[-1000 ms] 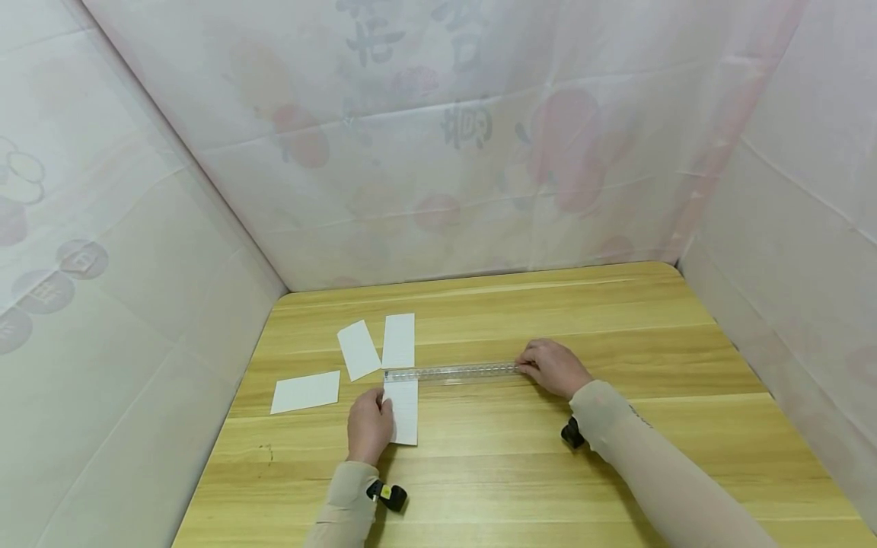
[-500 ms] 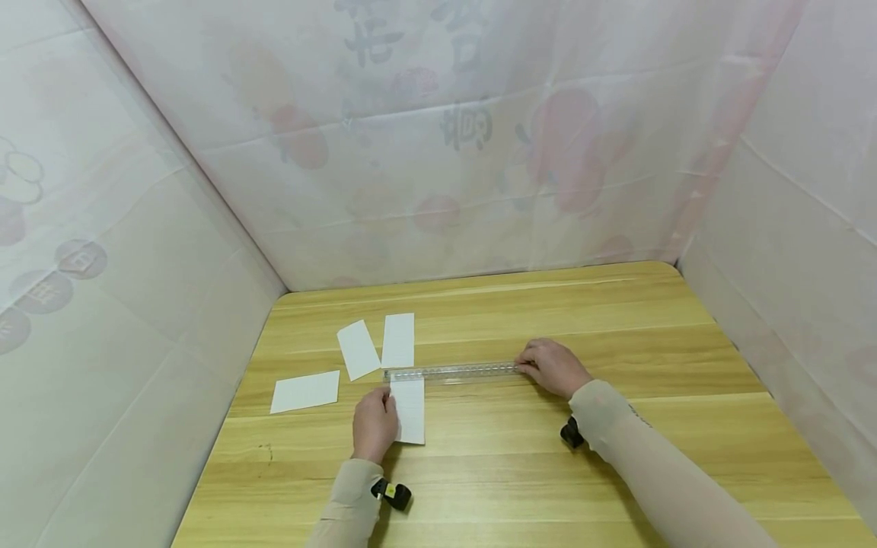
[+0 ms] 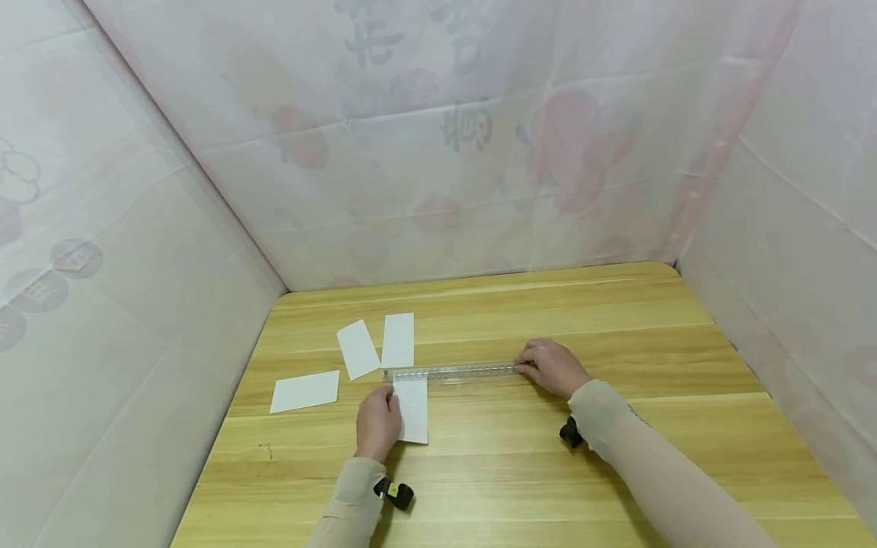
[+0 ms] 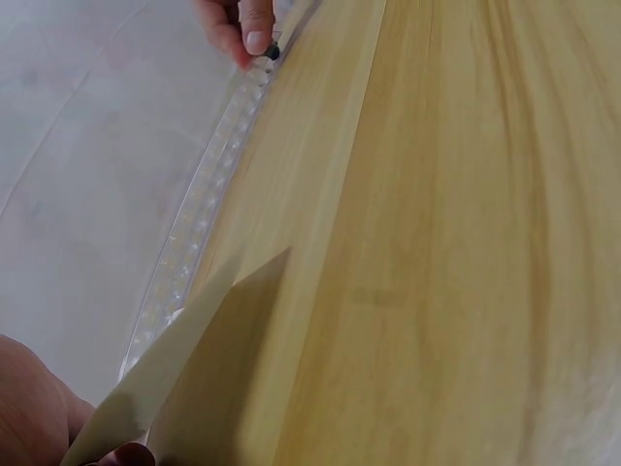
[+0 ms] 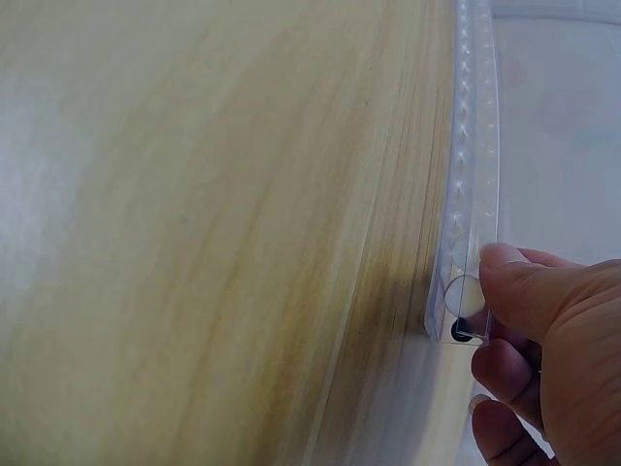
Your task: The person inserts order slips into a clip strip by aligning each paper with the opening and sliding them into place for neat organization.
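A long clear plastic ruler (image 3: 455, 373) lies across the middle of the table. My right hand (image 3: 552, 367) pinches its right end between thumb and fingers; in the right wrist view a round hole and a black dot mark that end of the ruler (image 5: 464, 194). A white rectangular slip of paper (image 3: 415, 411) sits at the ruler's near side, its top edge meeting the left part; I cannot tell whether it is over or under. My left hand (image 3: 379, 421) pinches the slip's left edge. The left wrist view shows this paper (image 4: 179, 364) tilted off the wood, casting a shadow.
Several more white slips lie at the left: one flat sideways (image 3: 304, 391), one slanted (image 3: 358, 350), one upright (image 3: 398, 340) just behind the ruler. Pale printed curtains (image 3: 479, 190) stand round the wooden table (image 3: 493, 472) at its back and sides.
My left hand has slid slightly to the right with the slip of paper, along the ruler. The right hand and the ruler stay in place.
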A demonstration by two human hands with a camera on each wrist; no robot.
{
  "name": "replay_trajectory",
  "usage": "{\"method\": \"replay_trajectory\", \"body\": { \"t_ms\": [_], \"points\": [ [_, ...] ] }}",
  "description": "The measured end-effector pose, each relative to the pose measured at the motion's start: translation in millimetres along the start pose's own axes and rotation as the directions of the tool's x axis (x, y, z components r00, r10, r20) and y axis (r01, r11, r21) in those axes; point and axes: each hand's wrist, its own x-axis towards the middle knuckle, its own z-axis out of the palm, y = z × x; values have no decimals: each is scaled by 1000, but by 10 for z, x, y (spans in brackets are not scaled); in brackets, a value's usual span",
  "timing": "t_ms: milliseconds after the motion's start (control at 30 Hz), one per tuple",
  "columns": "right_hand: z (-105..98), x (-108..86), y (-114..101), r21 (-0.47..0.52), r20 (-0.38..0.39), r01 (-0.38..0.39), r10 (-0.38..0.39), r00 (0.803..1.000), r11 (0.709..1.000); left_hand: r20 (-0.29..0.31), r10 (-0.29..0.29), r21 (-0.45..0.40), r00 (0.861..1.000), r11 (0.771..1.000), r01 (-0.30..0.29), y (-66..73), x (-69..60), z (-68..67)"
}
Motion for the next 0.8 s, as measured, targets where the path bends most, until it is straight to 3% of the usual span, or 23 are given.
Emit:
{"method": "replay_trajectory", "body": {
  "t_ms": [467, 800],
  "points": [
    [-5, -4, -15, 8, -8, -4, 4, 1000, 1000, 2, 55, 20, 998, 998, -55, 49, -10, 79],
    [13, -9, 2, 7, -23, 2, -1, 1000, 1000, 13, 43, 16, 999, 999, -43, 91, -23, 124]
  ]
}}
